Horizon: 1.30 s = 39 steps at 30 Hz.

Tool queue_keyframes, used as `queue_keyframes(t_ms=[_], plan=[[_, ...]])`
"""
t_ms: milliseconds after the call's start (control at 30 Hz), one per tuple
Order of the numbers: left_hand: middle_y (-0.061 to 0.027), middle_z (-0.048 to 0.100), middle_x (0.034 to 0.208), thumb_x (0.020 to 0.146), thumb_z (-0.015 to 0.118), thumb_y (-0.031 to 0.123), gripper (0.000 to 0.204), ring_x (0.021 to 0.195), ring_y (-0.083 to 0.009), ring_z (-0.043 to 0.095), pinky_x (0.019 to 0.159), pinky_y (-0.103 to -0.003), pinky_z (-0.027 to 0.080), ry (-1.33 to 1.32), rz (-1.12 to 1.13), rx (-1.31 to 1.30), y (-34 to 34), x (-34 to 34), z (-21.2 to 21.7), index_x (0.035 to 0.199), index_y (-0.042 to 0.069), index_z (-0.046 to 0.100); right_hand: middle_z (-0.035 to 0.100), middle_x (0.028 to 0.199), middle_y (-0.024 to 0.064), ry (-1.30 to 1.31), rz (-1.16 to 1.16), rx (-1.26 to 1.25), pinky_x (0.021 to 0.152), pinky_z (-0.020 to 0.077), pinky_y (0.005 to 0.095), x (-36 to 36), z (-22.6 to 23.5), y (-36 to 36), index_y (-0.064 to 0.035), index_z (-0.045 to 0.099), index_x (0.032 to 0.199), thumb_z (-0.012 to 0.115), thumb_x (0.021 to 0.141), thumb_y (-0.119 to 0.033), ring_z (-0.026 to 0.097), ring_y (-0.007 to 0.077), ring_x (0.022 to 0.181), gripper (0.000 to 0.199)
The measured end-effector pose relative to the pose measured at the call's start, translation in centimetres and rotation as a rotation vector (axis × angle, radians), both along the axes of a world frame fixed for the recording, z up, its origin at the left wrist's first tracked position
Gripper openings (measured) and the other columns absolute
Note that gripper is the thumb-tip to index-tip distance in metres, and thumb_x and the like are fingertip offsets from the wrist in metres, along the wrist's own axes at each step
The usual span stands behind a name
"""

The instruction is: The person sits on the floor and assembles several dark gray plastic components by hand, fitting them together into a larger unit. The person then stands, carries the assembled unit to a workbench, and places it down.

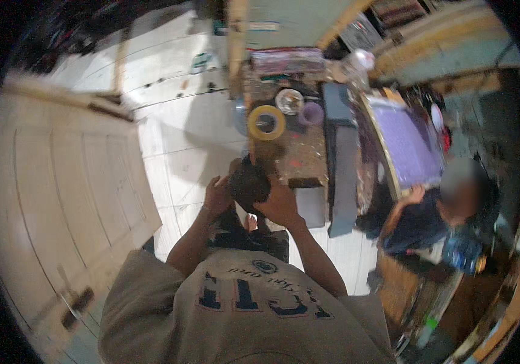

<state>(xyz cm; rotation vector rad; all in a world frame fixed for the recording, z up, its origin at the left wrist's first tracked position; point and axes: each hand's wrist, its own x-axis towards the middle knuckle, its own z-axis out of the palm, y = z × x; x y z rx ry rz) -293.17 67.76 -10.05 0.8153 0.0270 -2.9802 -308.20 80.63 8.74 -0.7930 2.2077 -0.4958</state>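
Note:
In front of my body, a dark, rounded object [251, 182] is between my two hands; it is blurred and its kind cannot be made out. My left hand [218, 193] grips its left side, with the fingers partly hidden. On the opposite side, my right hand [280, 205] has its fingers closed around the edge. Just beyond the object lies a large roll of yellowish tape [280, 123] on the worktable [305, 148]. Behind the tape sit a white roll [289, 92] and a purple roll [312, 114].
Long grey boards [343, 170] lie along the table's right side. A wooden-framed purple panel [405, 142] leans farther right, a co-worker's hand [415, 195] on its edge. A blue water bottle [463, 253] is beside that person. At left stands a panelled wooden door [72, 188].

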Motion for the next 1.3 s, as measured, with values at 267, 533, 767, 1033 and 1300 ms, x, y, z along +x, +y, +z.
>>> queue_keyframes(t_ms=[267, 533, 767, 1033, 1300], plan=[[-0.0129, 0.052, 0.12, 0.09, 0.044, 0.04, 0.049, 0.105, -0.0279, 0.052, 0.093, -0.04, 0.041, -0.243, 0.437, -0.182, 12.2, 15.7, 8.0, 0.125, 0.005, 0.047, 0.058, 0.111, 0.0152, -0.5, 0.262, -0.19, 0.091, 0.0426, 0.037, 8.7, 3.5, 6.6, -0.001, 0.047, 0.12, 0.085, 0.052, -0.018, 0.057, 0.0277, 0.101, 0.079], [-0.0105, 0.057, 0.113, 0.086, 0.049, 0.052, 0.061, 0.101, -0.0241, 0.056, 0.093, -0.037, 0.042, -0.389, 0.809, -0.139, 24.4, 32.5, 13.5, 0.123, 0.004, 0.048, 0.056, 0.109, 0.0135, -0.798, 0.422, 0.121, 0.082, 0.0481, 0.0366, 23.0, -1.5, 6.2, -0.0021, 0.044, 0.122, 0.076, 0.058, -0.006, 0.059, 0.0274, 0.091, 0.071], [-0.013, 0.054, 0.117, 0.072, 0.075, 0.031, 0.068, 0.103, -0.0223, 0.055, 0.087, -0.033, 0.045, -0.808, 0.771, -0.484, 31.3, 42.9, 14.4, 0.124, -0.001, 0.044, 0.059, 0.108, 0.0111, -0.903, 0.53, 0.147, 0.081, 0.0493, 0.0367, 37.4, -2.5, 8.9, -0.0005, 0.051, 0.114, 0.077, 0.063, -0.006, 0.059, 0.0253, 0.092, 0.058], [-0.0137, 0.054, 0.113, 0.078, 0.067, 0.025, 0.063, 0.103, -0.0207, 0.053, 0.086, -0.032, 0.045, -1.144, 0.876, -0.532, 44.2, 57.9, 16.8, 0.127, -0.001, 0.036, 0.061, 0.101, 0.0085, -0.817, 0.878, 0.316, 0.081, 0.0471, 0.0343, 56.5, -4.1, 18.0, -0.0007, 0.055, 0.109, 0.07, 0.065, -0.003, 0.058, 0.0209, 0.093, 0.047], [-0.0151, 0.048, 0.123, 0.081, 0.065, 0.021, 0.069, 0.112, -0.0257, 0.047, 0.095, -0.037, 0.04, -1.026, 1.213, -0.429, 53.2, 70.2, 16.6, 0.135, 0.003, 0.027, 0.061, 0.101, 0.0091, -0.815, 1.021, 0.278, 0.083, 0.0456, 0.0352, 69.9, -3.7, 23.7, -0.0002, 0.054, 0.111, 0.073, 0.068, -0.013, 0.058, 0.0216, 0.092, 0.048]])
